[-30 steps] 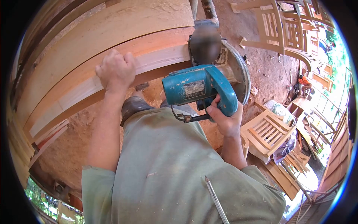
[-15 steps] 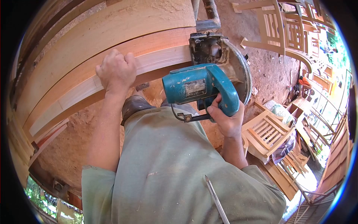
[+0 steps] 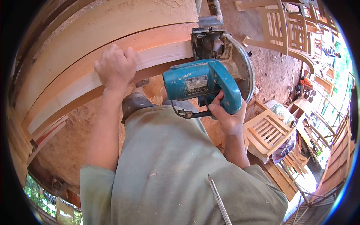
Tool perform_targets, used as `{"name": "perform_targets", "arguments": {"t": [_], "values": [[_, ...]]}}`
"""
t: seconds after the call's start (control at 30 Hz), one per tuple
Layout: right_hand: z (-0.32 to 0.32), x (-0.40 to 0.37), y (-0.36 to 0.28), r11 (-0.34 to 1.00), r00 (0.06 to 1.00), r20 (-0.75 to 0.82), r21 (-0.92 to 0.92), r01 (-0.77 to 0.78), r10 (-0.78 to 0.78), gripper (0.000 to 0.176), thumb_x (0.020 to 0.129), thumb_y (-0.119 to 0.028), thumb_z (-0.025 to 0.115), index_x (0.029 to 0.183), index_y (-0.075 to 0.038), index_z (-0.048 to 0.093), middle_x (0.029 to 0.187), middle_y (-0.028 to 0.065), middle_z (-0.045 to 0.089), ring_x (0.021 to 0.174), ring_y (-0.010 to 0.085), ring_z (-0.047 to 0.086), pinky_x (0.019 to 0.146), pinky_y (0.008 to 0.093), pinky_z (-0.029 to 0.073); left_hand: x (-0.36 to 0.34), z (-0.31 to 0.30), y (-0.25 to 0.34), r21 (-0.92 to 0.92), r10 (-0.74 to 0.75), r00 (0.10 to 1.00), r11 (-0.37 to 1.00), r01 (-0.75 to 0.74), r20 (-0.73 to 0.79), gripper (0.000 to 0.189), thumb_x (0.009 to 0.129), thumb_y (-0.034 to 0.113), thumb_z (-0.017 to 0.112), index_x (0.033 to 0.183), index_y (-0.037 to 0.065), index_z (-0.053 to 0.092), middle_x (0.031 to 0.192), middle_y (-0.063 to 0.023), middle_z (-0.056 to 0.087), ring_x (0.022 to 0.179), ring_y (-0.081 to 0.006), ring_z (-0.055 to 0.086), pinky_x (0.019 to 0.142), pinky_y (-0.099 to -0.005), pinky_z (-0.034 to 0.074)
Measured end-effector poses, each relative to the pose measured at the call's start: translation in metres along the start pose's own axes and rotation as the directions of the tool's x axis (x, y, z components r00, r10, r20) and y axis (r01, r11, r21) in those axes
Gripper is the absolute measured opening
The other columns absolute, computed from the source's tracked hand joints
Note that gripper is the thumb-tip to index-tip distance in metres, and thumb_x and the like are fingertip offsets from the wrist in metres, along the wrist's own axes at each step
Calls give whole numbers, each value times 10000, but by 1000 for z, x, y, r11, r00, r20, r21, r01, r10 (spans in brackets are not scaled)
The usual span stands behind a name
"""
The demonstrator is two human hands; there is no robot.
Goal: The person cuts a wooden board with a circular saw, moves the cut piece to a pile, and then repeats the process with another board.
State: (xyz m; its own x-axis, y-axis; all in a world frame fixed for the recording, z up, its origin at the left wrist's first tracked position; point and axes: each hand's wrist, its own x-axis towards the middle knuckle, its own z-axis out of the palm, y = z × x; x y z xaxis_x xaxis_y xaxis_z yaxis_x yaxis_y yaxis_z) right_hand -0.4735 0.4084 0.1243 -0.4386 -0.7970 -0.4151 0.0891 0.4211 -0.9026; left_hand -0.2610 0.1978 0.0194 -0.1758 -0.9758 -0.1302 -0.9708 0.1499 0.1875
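Note:
A teal circular saw (image 3: 193,80) with a dusty round blade guard sits at the right end of the wooden boards. My right hand (image 3: 228,112) is wrapped around its rear handle. A short black cord stub comes out near the fingers. My left hand (image 3: 115,67) is closed in a fist over a narrow wooden board (image 3: 161,55), left of the saw; its fingertips are hidden. Alongside that strip lies a wider plank (image 3: 123,22), with a dark gap between.
Wooden chairs (image 3: 273,26) stand at upper right. A slatted wooden piece (image 3: 269,133) and offcuts (image 3: 296,161) lie at right. A metal pipe (image 3: 214,9) is beyond the saw. A pointed pen-like rod (image 3: 219,198) lies against my shirt. The ground (image 3: 71,150) is reddish dirt.
The saw, boards and my left hand appear slightly higher in view, along with a small camera shift. Both hands keep the same hold.

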Motion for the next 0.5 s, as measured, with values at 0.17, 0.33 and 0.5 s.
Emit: {"name": "perform_targets", "arguments": {"t": [0.17, 0.33, 0.5], "values": [[0, 0, -2, 1000, 1000, 1, -18, -3, 3, 250, 751, 54, 735, 928, -16, 573, 766, -2, 586, 673, 53, 520, 593, 220, 427, -1, -4, 1, 0, 10, 1000, 1000, -10, 23, 371, 875, 312, 452, 774, 39, 680, 941, -110, 679, 921, -293, 647, 838, -472, 413], [0, 1, -2, 1000, 1000, 2, -25, -9, 10, 255, 747, 53, 741, 929, -18, 576, 765, -4, 588, 674, 53, 520, 594, 219, 426, -2, -5, 1, -2, 3, 999, 1000, -3, 39, 376, 885, 309, 444, 789, 36, 683, 949, -107, 677, 937, -284, 645, 855, -471, 406], [1, 2, -4, 1000, 1000, -1, -14, -17, 17, 259, 743, 46, 746, 928, -19, 577, 767, -6, 588, 676, 54, 524, 597, 217, 426, -2, -7, 1, -6, -2, 998, 1000, 2, 58, 371, 883, 300, 444, 778, 35, 681, 943, -107, 667, 928, -283, 641, 854, -469, 403]]}}
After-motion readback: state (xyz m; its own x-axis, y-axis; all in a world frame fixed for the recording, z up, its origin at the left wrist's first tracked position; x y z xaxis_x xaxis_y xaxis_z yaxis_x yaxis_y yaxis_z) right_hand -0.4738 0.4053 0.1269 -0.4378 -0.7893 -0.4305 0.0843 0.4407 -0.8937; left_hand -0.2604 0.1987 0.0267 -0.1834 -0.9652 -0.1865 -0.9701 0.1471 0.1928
